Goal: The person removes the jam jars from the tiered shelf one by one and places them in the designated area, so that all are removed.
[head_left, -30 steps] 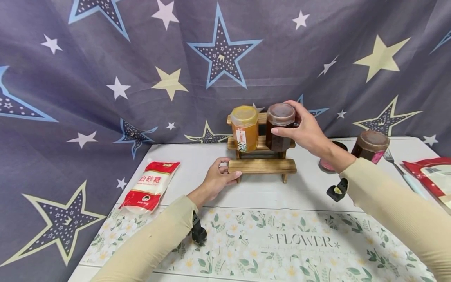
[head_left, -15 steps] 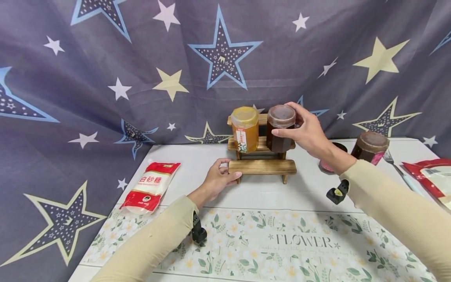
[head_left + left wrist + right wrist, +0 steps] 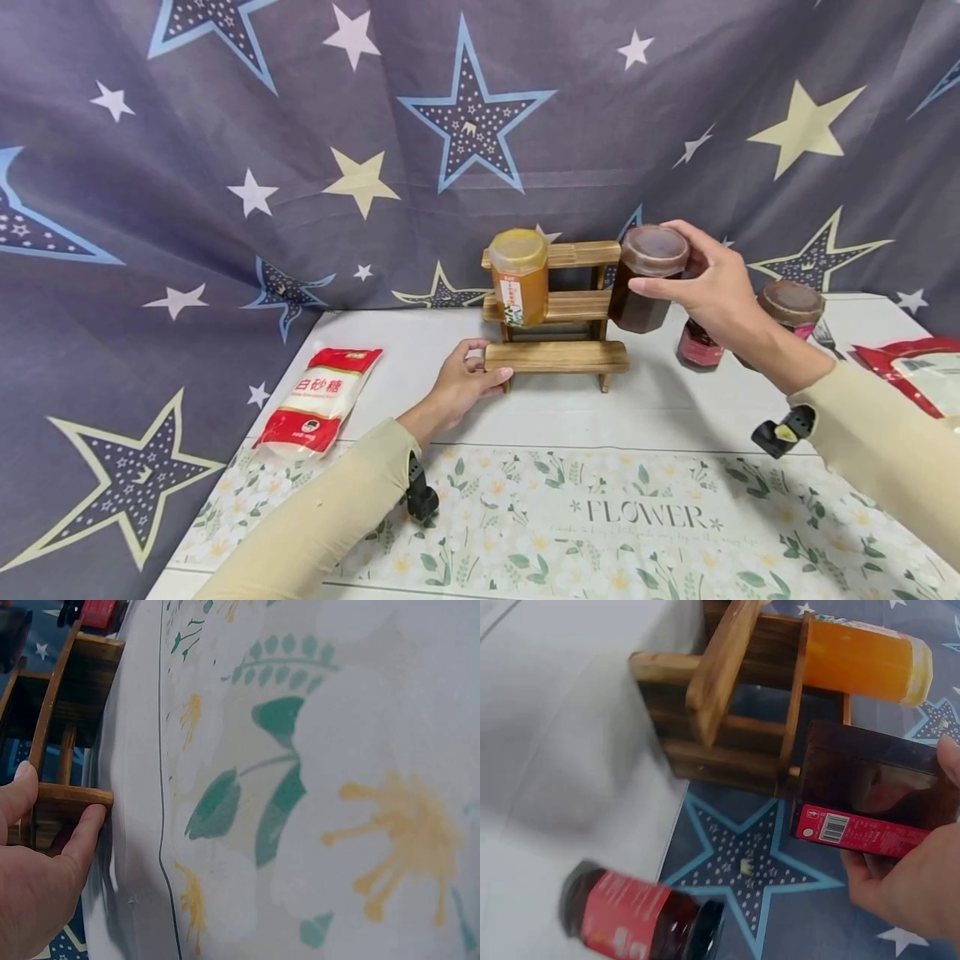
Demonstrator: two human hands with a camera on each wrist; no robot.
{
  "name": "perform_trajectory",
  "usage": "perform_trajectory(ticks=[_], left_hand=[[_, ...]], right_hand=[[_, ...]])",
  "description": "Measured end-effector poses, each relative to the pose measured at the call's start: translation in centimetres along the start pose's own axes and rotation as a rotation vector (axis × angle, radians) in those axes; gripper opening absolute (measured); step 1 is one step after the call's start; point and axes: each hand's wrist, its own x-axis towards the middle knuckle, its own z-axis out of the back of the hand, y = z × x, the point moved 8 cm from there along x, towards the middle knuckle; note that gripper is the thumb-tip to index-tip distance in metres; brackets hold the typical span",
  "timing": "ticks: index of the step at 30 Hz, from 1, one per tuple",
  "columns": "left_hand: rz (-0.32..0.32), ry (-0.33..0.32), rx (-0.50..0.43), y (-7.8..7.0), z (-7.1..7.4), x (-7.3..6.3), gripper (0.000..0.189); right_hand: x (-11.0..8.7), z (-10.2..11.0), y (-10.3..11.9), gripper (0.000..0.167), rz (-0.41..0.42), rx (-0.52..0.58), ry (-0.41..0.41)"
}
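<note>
My left hand (image 3: 461, 385) pinches the left end of the lowest step of a three-tier wooden display stand (image 3: 558, 357); in the left wrist view, thumb and fingers press on either side of the board. My right hand (image 3: 716, 283) grips a dark jar (image 3: 641, 300) with a clear, pale lid, thumb across the near side and fingers behind. The dark jar hangs at the right end of the stand, slightly tilted. Its red label (image 3: 862, 836) with a barcode shows in the right wrist view. A honey jar (image 3: 525, 287) with a yellowish lid stands on the stand's left side.
A red-and-white sugar bag (image 3: 318, 400) lies at the left. Right of the stand are a small dark jar (image 3: 700, 346) with a red label, a larger dark jar (image 3: 793, 307), a fork (image 3: 825, 336) and a red-edged packet (image 3: 911, 371). A starry curtain (image 3: 420, 100) hangs behind.
My right hand has moved the dark jar off the stand to the right, baring the right ends of the upper steps. The left hand and the stand stay put.
</note>
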Motion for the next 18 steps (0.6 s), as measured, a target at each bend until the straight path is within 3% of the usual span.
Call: perform_trajectory(ticks=[5, 12, 18], left_hand=[[-0.004, 0.001, -0.002, -0.2, -0.1, -0.1, 0.057], [-0.008, 0.001, -0.005, -0.2, -0.1, -0.1, 0.056], [-0.002, 0.001, -0.001, -0.2, -0.1, -0.1, 0.058]], right_hand=[[-1.2, 1.4, -0.9, 0.066, -0.015, 0.022, 0.0], [-3.5, 3.2, -1.9, 0.066, -0.062, -0.06, -0.016], [-5.3, 4.4, -2.7, 0.063, -0.063, -0.057, 0.01]])
